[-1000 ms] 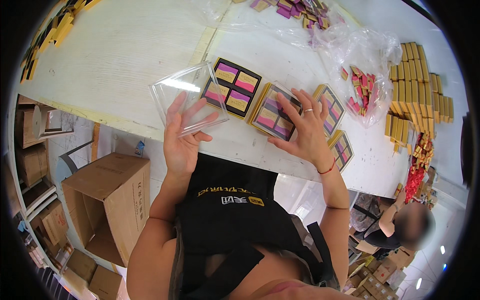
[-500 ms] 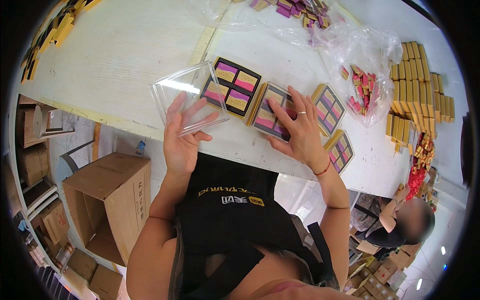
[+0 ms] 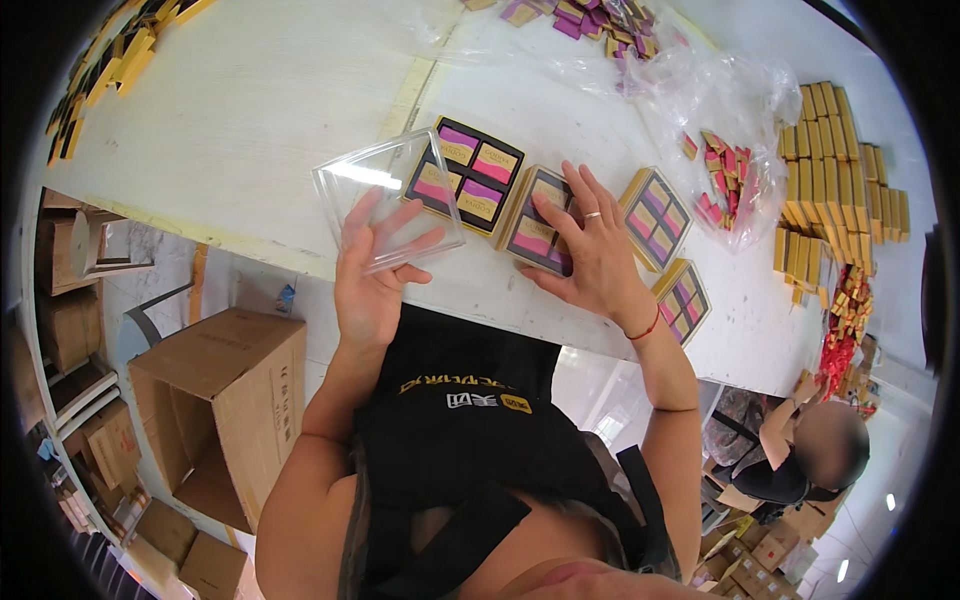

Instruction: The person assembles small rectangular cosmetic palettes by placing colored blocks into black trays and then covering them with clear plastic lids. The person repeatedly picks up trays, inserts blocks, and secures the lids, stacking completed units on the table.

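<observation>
Shifts clear lid (image 3: 390, 190) (likely light, brittle; best rim-gripped) slightly rightward in half-curled left fingers (image 3: 398, 220); rests spread right fingers (image 3: 560, 220) on box (image 3: 533, 240).

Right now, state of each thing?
Clear plastic lid: off, tilted in left hand
Left four-piece box: uncovered, every compartment filled
Middle four-piece box: clear lid on, right hand touching
Far right box: lid on
Near right box: lid on
Clear plastic bag: crumpled
Cardboard carton: open

One clear lid (image 3: 385, 182), one uncovered box (image 3: 464, 177), four packets (image 3: 479, 207) inside, at least three lidded boxes (image 3: 657, 216), one co-worker (image 3: 782, 440)
</observation>
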The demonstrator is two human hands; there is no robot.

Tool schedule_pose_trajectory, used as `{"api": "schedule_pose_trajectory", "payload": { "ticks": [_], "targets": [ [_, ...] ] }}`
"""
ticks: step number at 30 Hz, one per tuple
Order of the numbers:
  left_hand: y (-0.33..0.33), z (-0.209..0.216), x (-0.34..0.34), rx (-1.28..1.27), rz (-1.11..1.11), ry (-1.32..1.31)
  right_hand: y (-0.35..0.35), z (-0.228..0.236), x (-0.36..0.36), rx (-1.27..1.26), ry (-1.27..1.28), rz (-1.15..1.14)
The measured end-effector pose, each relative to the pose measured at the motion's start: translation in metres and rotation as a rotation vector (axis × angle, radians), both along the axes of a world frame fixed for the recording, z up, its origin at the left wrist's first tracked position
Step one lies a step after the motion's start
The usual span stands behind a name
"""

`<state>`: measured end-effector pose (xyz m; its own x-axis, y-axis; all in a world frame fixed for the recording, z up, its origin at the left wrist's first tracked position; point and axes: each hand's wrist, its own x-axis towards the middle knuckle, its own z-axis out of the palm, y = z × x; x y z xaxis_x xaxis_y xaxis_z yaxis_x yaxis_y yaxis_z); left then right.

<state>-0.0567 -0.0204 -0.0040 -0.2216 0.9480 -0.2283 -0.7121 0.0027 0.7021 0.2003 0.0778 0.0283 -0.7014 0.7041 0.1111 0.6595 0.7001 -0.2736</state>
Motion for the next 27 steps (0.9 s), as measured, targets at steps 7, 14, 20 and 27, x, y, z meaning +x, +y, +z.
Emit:
{"api": "schedule_pose_trajectory", "payload": {
  "ticks": [7, 14, 20, 27],
  "targets": [
    [-0.005, 0.002, 0.007, 0.045, -0.138, 0.036, -0.017, 0.036, -0.033, 0.151, 0.311, 0.086],
    [-0.014, 0.032, 0.021, 0.037, -0.257, 0.083, -0.014, 0.058, -0.089, -0.010, 0.300, 0.246],
    [-0.019, 0.028, 0.001, -0.044, -0.248, -0.043, 0.004, 0.058, -0.083, -0.390, 0.657, 0.259],
    [-0.018, 0.029, -0.009, -0.035, -0.209, 0.093, 0.011, 0.052, -0.090, -0.485, 0.584, 0.253]
  ]
}}
